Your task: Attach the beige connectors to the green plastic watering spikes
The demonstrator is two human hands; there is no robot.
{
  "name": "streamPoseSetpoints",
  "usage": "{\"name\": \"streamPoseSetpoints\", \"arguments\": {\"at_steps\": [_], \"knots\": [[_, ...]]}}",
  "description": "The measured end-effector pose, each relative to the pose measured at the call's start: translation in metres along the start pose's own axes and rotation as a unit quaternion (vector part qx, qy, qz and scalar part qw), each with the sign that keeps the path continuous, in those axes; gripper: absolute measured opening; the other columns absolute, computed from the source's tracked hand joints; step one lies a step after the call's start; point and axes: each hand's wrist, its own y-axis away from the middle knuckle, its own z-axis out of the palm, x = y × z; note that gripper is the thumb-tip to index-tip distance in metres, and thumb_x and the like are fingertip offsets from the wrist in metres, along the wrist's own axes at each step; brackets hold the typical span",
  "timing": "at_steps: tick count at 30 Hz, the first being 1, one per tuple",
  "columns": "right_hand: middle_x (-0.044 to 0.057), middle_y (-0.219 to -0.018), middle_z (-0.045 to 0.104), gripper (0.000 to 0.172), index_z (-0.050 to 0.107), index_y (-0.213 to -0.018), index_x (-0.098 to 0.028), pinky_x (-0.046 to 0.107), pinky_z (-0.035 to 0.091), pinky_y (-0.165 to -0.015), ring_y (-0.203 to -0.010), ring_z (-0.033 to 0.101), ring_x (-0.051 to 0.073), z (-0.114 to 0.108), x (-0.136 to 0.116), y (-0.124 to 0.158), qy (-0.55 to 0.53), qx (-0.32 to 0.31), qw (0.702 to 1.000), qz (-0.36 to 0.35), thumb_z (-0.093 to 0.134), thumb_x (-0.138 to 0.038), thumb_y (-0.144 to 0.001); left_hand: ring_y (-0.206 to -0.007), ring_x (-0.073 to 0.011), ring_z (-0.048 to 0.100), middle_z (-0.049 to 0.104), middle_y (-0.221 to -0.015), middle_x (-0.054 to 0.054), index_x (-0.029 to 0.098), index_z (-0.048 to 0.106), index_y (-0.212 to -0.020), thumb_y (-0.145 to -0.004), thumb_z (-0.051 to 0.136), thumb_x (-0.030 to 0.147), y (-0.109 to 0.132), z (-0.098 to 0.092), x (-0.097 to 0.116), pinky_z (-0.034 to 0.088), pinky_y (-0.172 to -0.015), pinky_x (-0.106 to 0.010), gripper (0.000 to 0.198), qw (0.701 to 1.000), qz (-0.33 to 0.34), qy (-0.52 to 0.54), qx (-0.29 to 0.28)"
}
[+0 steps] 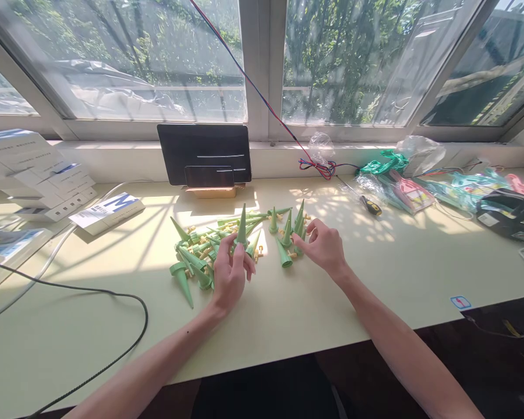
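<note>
My left hand [231, 270] is closed around the base of a green plastic cone spike [241, 226], which points upward. Beside and behind it lies a loose pile of similar green spikes [196, 259], mixed with small yellowish valve-like fittings [261, 251]. My right hand [324, 244] is at the right-hand group, thumb and curled forefinger about a green spike [303, 233] that is partly hidden by the fingers. Next to it, several spikes stand point up, such as one green spike [273, 222], and another spike [283, 255] lies tipped with its open base toward me.
A tablet [205, 151] leans on a stand at the back, with a phone [209, 176] before it. White boxes [107, 212] are at left, near a black cable [131, 295]. A yellow-black tool [370, 205], bundled wires [323, 169] and plastic bags [410, 189] lie right.
</note>
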Motion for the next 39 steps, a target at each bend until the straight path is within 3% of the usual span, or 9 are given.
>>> {"name": "streamPoseSetpoints", "arguments": {"at_steps": [5,7,10,12,15,19,25,39], "knots": [[-0.01,-0.046,0.042,0.029,0.045,-0.073,-0.023,0.023,0.036,-0.048,-0.04,0.041,0.01,-0.002,-0.004,0.004,-0.071,0.177,0.979,-0.069,0.067,-0.041,-0.078,-0.044,-0.012,0.053,0.053,-0.056,0.007,0.021,0.049,-0.117,-0.098,0.045,0.04,0.0,0.001,0.001,0.04,-0.039,-0.022,0.027,1.0,-0.004,0.021,0.001],[-0.011,-0.045,0.038,0.025,0.044,-0.071,-0.023,0.021,0.034,-0.045,-0.039,0.039,0.009,0.003,-0.007,0.009,-0.094,0.217,0.964,-0.122,0.062,-0.035,-0.083,-0.044,-0.012,0.053,0.052,-0.056,0.007,0.021,0.049,-0.117,-0.098,0.045,0.04,0.001,0.002,0.001,0.041,-0.04,-0.022,0.027,1.0,-0.004,0.023,-0.002],[-0.01,-0.046,0.039,0.019,0.048,-0.071,-0.021,0.019,0.032,-0.043,-0.039,0.037,0.007,0.018,-0.015,0.022,-0.098,0.178,0.953,-0.225,0.057,-0.026,-0.087,-0.043,-0.0122,0.053,0.052,-0.057,0.007,0.021,0.048,-0.119,-0.098,0.044,0.04,0.003,0.003,0.002,0.04,-0.039,-0.022,0.028,1.0,-0.003,0.026,-0.006],[-0.007,-0.053,0.049,0.013,0.054,-0.076,-0.02,0.02,0.03,-0.043,-0.041,0.04,0.007,0.031,-0.022,0.03,-0.071,0.123,0.948,-0.285,0.056,-0.023,-0.088,-0.043,-0.0123,0.053,0.052,-0.056,0.007,0.021,0.048,-0.118,-0.098,0.044,0.041,0.004,0.004,0.002,0.04,-0.039,-0.022,0.029,1.0,0.0,0.028,-0.01],[0.0,-0.064,0.058,0.009,0.06,-0.083,-0.018,0.023,0.038,-0.053,-0.058,0.053,0.013,0.045,-0.033,0.038,-0.008,0.074,0.942,-0.327,0.054,-0.018,-0.089,-0.041,-0.0111,0.049,0.05,-0.054,0.008,0.021,0.048,-0.116,-0.098,0.045,0.04,0.004,0.005,0.003,0.04,-0.039,-0.022,0.027,0.999,0.007,0.029,-0.017],[0.008,-0.086,0.066,0.011,0.062,-0.093,-0.016,0.032,0.047,-0.073,-0.081,0.058,0.021,0.051,-0.039,0.038,0.035,-0.011,0.942,-0.334,0.052,-0.014,-0.09,-0.038,-0.0102,0.046,0.049,-0.052,0.009,0.021,0.048,-0.113,-0.099,0.044,0.04,0.004,0.006,0.002,0.04,-0.039,-0.022,0.024,0.999,0.01,0.03,-0.019],[0.013,-0.107,0.064,0.017,0.06,-0.107,-0.014,0.039,0.047,-0.089,-0.102,0.055,0.026,0.053,-0.038,0.035,0.06,-0.109,0.937,-0.327,0.05,-0.015,-0.094,-0.042,-0.013,0.052,0.048,-0.049,0.009,0.022,0.048,-0.112,-0.098,0.046,0.041,0.005,0.006,-0.002,0.038,-0.038,-0.022,0.023,0.999,0.004,0.024,-0.027],[0.012,-0.107,0.064,0.022,0.062,-0.112,-0.018,0.044,0.037,-0.102,-0.107,0.051,0.026,0.055,-0.035,0.033,0.135,-0.143,0.908,-0.37,0.046,-0.012,-0.098,-0.041,-0.0123,0.052,0.048,-0.049,0.009,0.021,0.049,-0.111,-0.098,0.046,0.042,0.004,0.005,-0.002,0.039,-0.04,-0.022,0.024,0.999,0.0,0.012,-0.035]]}}
